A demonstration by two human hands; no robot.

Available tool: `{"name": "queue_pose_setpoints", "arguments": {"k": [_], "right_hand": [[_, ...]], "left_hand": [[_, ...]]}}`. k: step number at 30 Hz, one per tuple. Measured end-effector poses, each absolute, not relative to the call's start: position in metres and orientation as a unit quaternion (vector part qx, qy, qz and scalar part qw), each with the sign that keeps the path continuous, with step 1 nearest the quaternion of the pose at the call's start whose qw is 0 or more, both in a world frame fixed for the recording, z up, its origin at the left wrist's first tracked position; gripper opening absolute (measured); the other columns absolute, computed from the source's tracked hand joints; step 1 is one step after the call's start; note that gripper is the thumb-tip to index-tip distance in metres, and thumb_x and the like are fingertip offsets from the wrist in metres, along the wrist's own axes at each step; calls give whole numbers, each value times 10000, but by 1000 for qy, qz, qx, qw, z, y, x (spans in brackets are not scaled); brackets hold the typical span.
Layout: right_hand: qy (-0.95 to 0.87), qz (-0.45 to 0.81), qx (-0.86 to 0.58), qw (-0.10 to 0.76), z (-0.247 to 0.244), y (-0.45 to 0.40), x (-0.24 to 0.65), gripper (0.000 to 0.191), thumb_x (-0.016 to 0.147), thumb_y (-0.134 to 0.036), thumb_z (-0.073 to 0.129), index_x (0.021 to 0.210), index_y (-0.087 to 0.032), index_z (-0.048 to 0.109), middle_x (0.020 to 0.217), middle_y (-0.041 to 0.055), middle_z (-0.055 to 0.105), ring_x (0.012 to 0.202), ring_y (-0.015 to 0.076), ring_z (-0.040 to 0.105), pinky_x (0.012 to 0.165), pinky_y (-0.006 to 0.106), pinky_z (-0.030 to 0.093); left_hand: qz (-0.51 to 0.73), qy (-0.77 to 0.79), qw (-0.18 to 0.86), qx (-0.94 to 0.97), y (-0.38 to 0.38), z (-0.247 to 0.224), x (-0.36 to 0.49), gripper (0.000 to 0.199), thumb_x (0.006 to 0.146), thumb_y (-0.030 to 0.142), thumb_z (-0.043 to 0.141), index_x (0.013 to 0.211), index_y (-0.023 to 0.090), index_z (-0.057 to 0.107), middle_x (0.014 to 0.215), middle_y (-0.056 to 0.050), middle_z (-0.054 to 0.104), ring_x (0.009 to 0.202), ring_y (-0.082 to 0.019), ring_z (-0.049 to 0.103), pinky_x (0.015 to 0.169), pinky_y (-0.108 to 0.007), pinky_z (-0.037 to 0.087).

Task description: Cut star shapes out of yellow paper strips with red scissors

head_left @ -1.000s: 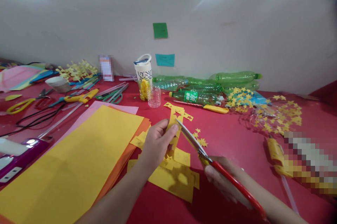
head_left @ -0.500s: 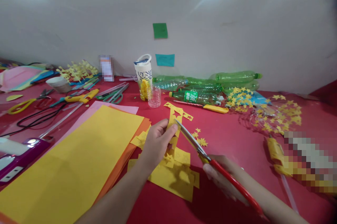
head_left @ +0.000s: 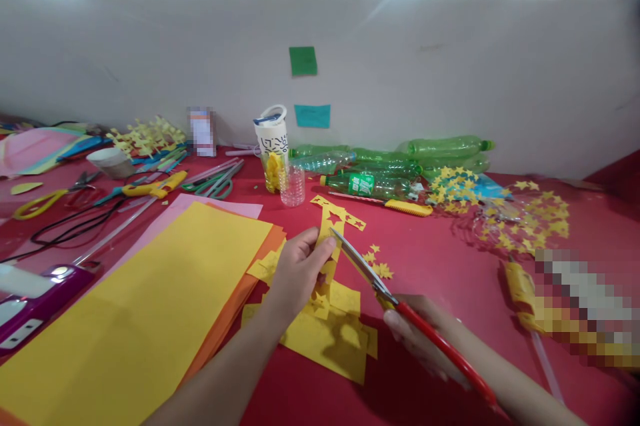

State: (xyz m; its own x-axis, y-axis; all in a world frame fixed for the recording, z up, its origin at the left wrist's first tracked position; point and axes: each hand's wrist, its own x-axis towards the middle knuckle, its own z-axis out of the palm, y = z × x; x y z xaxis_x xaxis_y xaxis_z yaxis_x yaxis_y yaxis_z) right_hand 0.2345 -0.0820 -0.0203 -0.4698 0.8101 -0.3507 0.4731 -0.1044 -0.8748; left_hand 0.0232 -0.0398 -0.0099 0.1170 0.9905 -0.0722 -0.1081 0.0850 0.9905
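Left hand (head_left: 300, 269): pinching yellow strip (head_left: 325, 221), star-shaped cut-out near its top, at the hand's one o'clock. Right hand (head_left: 417, 347): gripping red-handled scissors (head_left: 406, 311), blades toward ten o'clock, tips at strip. Loose yellow stars (head_left: 383, 271): left hand's three o'clock. Yellow sheet (head_left: 160, 306): nine o'clock.

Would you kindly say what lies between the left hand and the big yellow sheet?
The head view shows yellow scraps beside the left hand, then orange sheets.

Two hands (head_left: 300, 269) (head_left: 417, 344), one pair red-handled scissors (head_left: 417, 323), two wall notes (head_left: 303, 61) (head_left: 313, 116), one white tumbler (head_left: 270, 136).
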Motion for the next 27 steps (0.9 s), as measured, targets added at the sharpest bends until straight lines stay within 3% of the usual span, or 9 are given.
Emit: {"name": "queue_pose_setpoints", "arguments": {"k": [4,7,13,27], "right_hand": [[-660,550,-493,139,-22,-80,235,509,837,-668,491,646,-218,347,518,-72,366,399,59,321,350,180,236],[-661,550,-490,143,-21,-81,235,547,821,-725,441,640,-219,338,516,-72,358,394,57,319,349,180,241],[-627,596,-468,182,-25,-84,236,554,818,-744,416,680,-209,385,491,-89,335,369,54,315,350,178,218],[-598,621,-458,215,-28,-96,226,572,831,-735,402,699,-181,449,453,-81,378,353,57,343,351,173,242]], "left_hand": [[496,471,518,514,-38,-4,20,332,843,371,572,611,184,425,538,63,376,457,-60,397,417,-165,343],[511,470,480,535,-37,-2,18,306,852,328,560,602,175,472,560,47,429,526,-73,468,471,-167,380],[500,478,514,507,-40,-2,22,310,806,296,589,536,178,494,441,31,521,426,-86,481,470,-211,394],[511,438,553,491,-41,-13,27,325,845,335,586,568,165,599,475,28,545,449,-72,505,503,-214,396]]}}
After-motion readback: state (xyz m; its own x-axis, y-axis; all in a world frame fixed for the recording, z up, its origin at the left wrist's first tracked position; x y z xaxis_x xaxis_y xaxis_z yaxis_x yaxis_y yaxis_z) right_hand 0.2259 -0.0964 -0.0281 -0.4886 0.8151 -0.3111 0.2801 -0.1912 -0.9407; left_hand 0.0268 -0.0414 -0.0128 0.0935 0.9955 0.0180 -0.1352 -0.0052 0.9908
